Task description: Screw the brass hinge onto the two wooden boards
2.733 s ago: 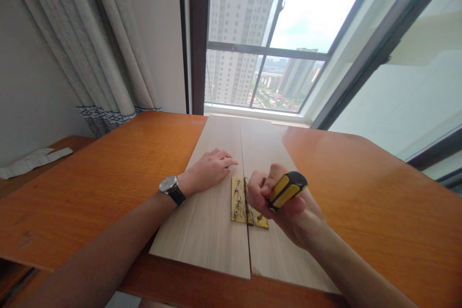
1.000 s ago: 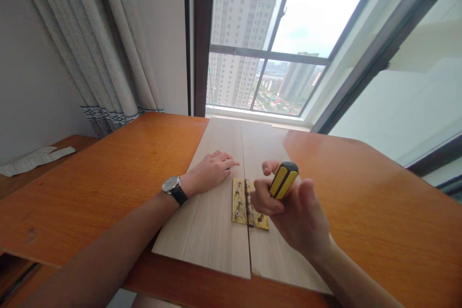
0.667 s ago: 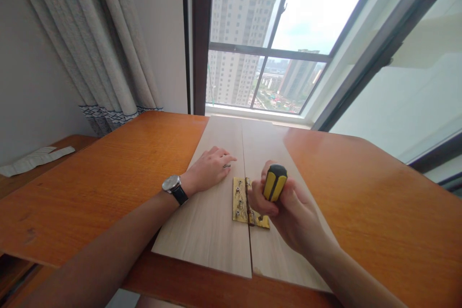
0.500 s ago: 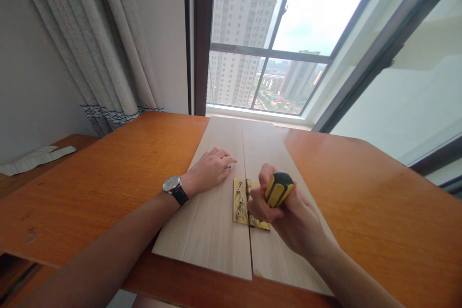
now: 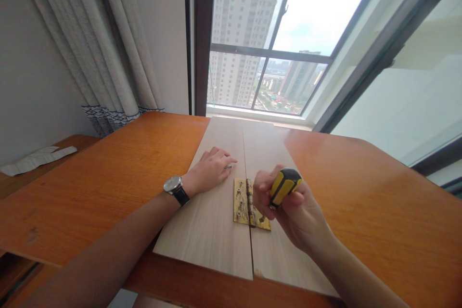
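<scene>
Just now our right grip (image 5: 285,202) is closed in a firm fist around a ribbed yellow-and-black screwdriver (image 5: 284,186), with the thin steel shaft showing below the fist and angled down. Whether its tip touches anything, we cannot quite tell. A fist like this seems chosen for pressing and turning force along the shaft.

Directly left of the right grip, and partly under it, lies a scuffed brass butt hinge (image 5: 241,201). It sits flat across the seam between two long pale wood-grain panels (image 5: 202,236), one leaf on each, with its knuckle along the join, which looks like the reason for its position.

Our left grip (image 5: 212,164) stands open, palm down on the left panel and holding nothing, just up and to the left of the hinge. Resting there, it probably keeps the panels from sliding. A silver wristwatch with a black strap (image 5: 175,187) sits behind that grip.

Both panels rest on a glossy orange wooden surface (image 5: 90,192) that extends well past each grip. Far ahead of the grips is a tall window (image 5: 252,19) showing apartment towers, and far to the left hang grey curtains (image 5: 108,43).
</scene>
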{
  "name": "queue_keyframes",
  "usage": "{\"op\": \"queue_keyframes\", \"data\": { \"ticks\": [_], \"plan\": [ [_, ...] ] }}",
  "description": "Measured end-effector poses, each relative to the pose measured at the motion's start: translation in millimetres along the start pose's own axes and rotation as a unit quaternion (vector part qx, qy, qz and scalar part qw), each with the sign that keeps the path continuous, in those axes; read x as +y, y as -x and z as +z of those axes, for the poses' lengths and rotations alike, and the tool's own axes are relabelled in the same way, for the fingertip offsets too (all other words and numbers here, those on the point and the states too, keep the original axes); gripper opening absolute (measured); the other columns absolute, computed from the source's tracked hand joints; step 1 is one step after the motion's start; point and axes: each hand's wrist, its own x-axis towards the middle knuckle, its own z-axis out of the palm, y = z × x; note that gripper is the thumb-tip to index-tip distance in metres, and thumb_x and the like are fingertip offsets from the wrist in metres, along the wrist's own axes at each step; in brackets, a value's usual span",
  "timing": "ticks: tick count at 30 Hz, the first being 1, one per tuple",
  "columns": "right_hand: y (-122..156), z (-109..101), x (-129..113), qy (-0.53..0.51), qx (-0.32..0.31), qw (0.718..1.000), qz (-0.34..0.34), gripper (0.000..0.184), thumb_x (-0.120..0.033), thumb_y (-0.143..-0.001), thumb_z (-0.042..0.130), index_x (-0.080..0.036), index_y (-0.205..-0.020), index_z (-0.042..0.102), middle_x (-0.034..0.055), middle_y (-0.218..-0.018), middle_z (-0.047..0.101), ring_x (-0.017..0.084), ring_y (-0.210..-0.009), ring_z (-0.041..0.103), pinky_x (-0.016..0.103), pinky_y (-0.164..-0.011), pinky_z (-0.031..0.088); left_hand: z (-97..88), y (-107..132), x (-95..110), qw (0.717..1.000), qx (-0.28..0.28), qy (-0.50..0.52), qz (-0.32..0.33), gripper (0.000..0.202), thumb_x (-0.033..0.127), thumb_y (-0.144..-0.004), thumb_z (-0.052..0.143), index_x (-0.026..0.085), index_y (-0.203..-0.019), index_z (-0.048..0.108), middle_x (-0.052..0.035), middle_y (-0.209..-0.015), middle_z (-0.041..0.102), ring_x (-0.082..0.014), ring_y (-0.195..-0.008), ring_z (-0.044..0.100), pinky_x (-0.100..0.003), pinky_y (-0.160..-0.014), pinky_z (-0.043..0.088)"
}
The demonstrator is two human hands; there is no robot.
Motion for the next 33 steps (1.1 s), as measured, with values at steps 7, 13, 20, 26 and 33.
{"op": "queue_keyframes", "data": {
  "ticks": [7,13,20,26,33],
  "plan": [
    [1,9,-2,-0.044,-0.042,0.997,0.040,0.054,-0.069,-0.093,0.051,-0.020,-0.092,0.072,-0.0076,-0.052,0.034,0.007,-0.045,0.024,0.021,-0.044,0.021,1.0,-1,0,1.000,0.001,-0.002,-0.008,0.029,0.024,-0.100,0.054,0.023,-0.126,0.066,-0.0084,-0.130,0.063,-0.0283,-0.126,0.050,-0.050,-0.107,0.043],
    [-4,12,-8,-0.087,-0.024,0.995,0.046,0.039,-0.061,-0.097,0.052,-0.025,-0.096,0.067,-0.0074,-0.056,0.038,0.008,-0.047,0.030,0.021,-0.048,0.026,0.8,0,0,1.000,0.004,0.004,-0.006,0.029,0.024,-0.099,0.055,0.023,-0.126,0.066,-0.0081,-0.129,0.064,-0.0292,-0.126,0.050,-0.052,-0.106,0.043],
    [-6,9,-11,-0.032,0.031,0.999,0.006,0.043,-0.061,-0.094,0.058,-0.021,-0.083,0.069,-0.0006,-0.067,0.054,0.016,-0.068,0.050,0.030,-0.068,0.038,2.1,-1,-2,1.000,0.000,0.000,0.003,0.030,0.024,-0.100,0.053,0.022,-0.126,0.066,-0.0084,-0.127,0.064,-0.0270,-0.122,0.053,-0.048,-0.108,0.044],
    [-8,13,-12,-0.090,0.013,0.995,0.035,0.039,-0.045,-0.100,0.052,-0.022,-0.071,0.062,-0.0058,-0.050,0.028,0.015,-0.055,0.030,0.030,-0.061,0.028,-0.7,-1,0,1.000,-0.003,0.001,0.001,0.028,0.024,-0.099,0.053,0.022,-0.124,0.067,-0.0084,-0.128,0.065,-0.0271,-0.121,0.054,-0.047,-0.107,0.046],
    [-3,12,-11,-0.073,-0.011,0.997,0.025,0.046,-0.073,-0.087,0.057,-0.027,-0.093,0.056,-0.0090,-0.056,0.026,0.014,-0.055,0.025,0.029,-0.061,0.028,-0.8,-1,0,1.000,-0.006,-0.005,-0.001,0.029,0.025,-0.100,0.052,0.022,-0.125,0.066,-0.0086,-0.128,0.065,-0.0273,-0.121,0.055,-0.048,-0.105,0.046]
  ]
}}
